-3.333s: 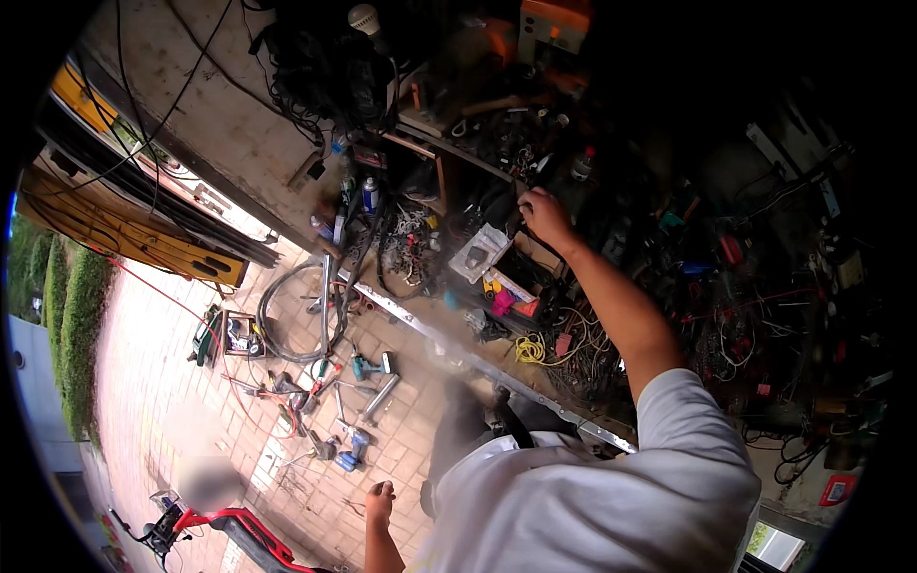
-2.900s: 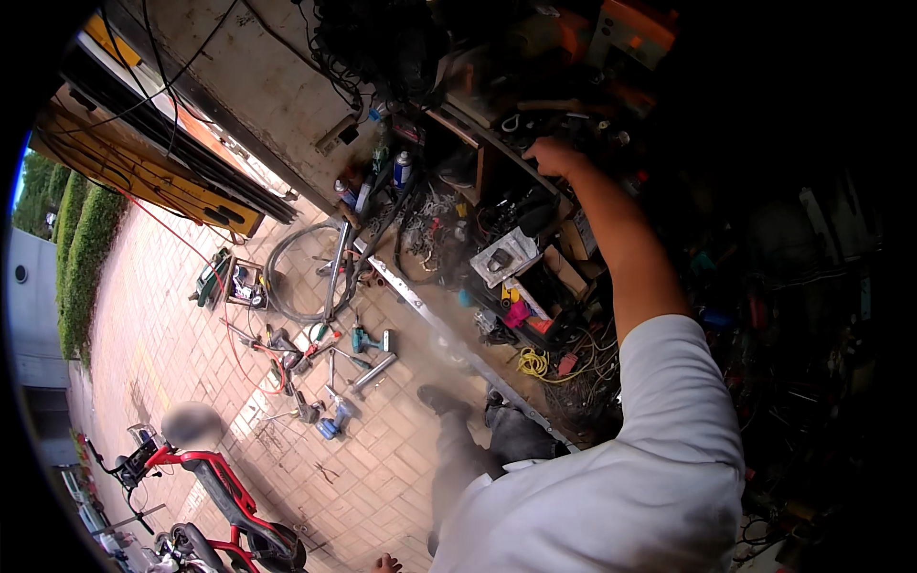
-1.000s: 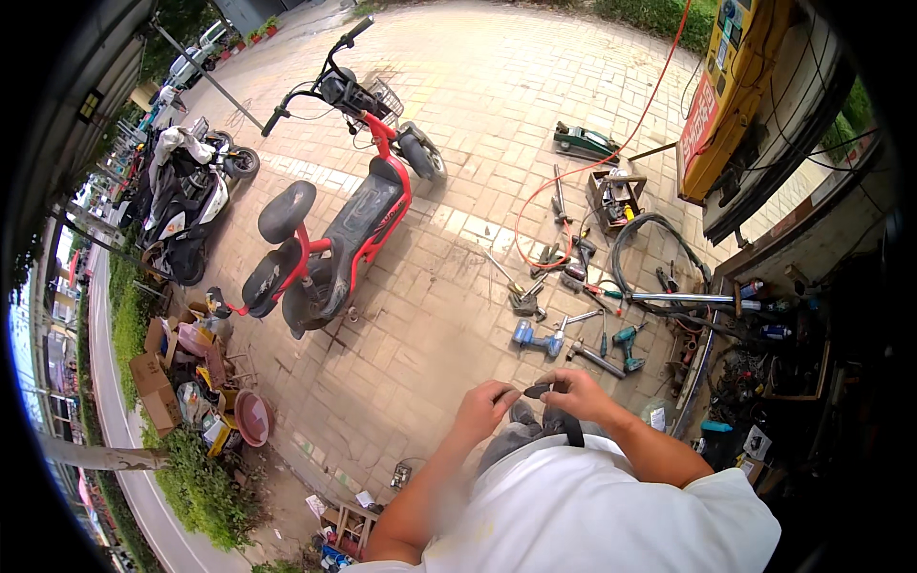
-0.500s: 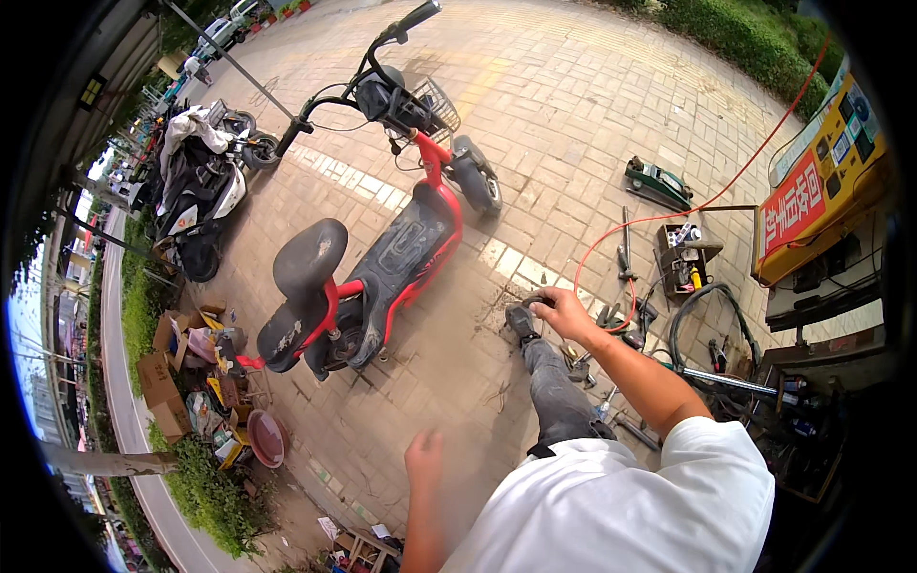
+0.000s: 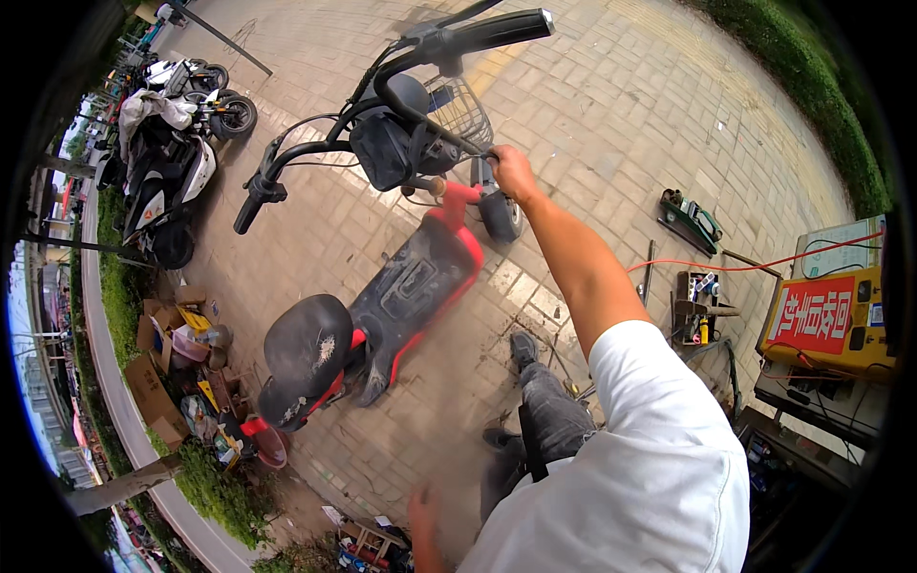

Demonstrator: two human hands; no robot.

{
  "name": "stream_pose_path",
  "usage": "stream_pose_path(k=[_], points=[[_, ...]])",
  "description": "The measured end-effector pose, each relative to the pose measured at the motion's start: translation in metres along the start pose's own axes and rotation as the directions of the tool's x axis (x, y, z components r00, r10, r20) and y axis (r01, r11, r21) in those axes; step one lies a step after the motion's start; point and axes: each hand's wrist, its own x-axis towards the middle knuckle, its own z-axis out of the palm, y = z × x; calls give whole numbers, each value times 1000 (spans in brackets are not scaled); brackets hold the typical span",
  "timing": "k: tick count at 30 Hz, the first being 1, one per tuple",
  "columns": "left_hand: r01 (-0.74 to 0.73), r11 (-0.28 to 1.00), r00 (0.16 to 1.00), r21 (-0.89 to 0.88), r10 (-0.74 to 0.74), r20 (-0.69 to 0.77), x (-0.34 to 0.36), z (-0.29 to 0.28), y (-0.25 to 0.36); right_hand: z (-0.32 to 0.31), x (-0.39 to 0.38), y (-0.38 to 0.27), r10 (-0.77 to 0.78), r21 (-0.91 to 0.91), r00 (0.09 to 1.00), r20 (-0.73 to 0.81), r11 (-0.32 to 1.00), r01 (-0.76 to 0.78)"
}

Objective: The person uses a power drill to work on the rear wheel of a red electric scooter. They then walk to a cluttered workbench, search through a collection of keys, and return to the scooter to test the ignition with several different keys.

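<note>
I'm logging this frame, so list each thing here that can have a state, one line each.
right hand: closed on the scooter's right grip
left hand: blurred at the lower edge, holding nothing visible
red scooter: upright, front wheel turned
front basket: contents not visible
tool tray: open, tools inside
white scooter: parked, partly covered by a cloth

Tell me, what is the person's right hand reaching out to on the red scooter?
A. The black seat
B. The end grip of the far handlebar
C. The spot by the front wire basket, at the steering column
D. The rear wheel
C: the right hand is stretched forward to the red scooter and rests right beside its wire basket, well away from the black seat; the left hand hangs low and blurred.
</note>
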Motion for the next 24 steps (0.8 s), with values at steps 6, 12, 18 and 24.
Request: stream_pose_path(k=[6, 12, 18, 24], points=[[347, 936, 938, -57, -345, 39, -15, -15, -55, 25, 40, 11, -110, 90, 990, 90, 991, 102], [93, 990, 995, 108, -95, 14, 6, -12, -81, 43, 57, 18, -283, -19, 950, 135, 957, 288], [326, 940, 943, -98, -316, 108, 16, -24, 22, 48, 67, 15, -287, -53, 927, 241, 950, 308], [237, 971, 969, -12, -236, 80, 17, -41, 69, 39, 91, 17, -136, 24, 892, 431, 990, 140]])
